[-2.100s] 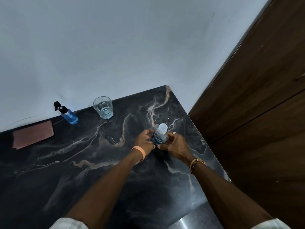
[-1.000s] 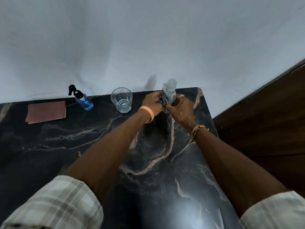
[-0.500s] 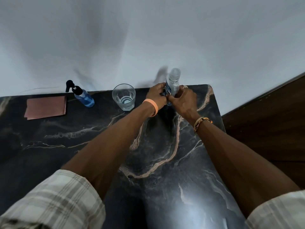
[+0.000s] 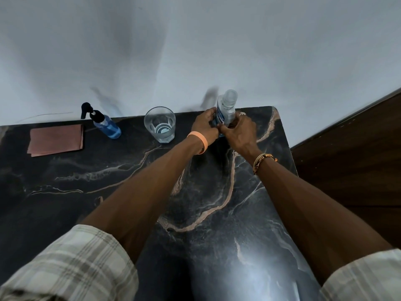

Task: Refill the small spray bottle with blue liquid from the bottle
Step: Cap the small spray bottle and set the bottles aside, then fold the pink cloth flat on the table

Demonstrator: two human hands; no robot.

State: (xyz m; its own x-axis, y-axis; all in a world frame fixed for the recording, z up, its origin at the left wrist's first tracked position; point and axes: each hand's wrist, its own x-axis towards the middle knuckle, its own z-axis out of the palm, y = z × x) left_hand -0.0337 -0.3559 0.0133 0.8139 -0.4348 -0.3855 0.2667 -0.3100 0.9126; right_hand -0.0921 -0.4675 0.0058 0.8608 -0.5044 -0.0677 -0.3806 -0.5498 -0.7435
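Note:
A clear plastic bottle (image 4: 226, 108) with a blue label and a pale cap stands upright at the back right of the dark marble counter (image 4: 130, 192). My left hand (image 4: 205, 124) grips its lower left side and my right hand (image 4: 238, 132) grips its lower right side, hiding the base. The cap is on. The small spray bottle (image 4: 106, 124), with a black pump head and blue liquid inside, stands far to the left by the wall, untouched.
A clear drinking glass (image 4: 160, 124) with a little water stands between the two bottles. A folded pinkish-brown cloth (image 4: 56, 140) lies at the back left. A white wall runs behind the counter. A dark wooden panel (image 4: 351, 159) borders its right edge.
Both hands have carried the bottle from the counter's near right side toward the back by the wall. In the last half second the hands and bottle barely moved.

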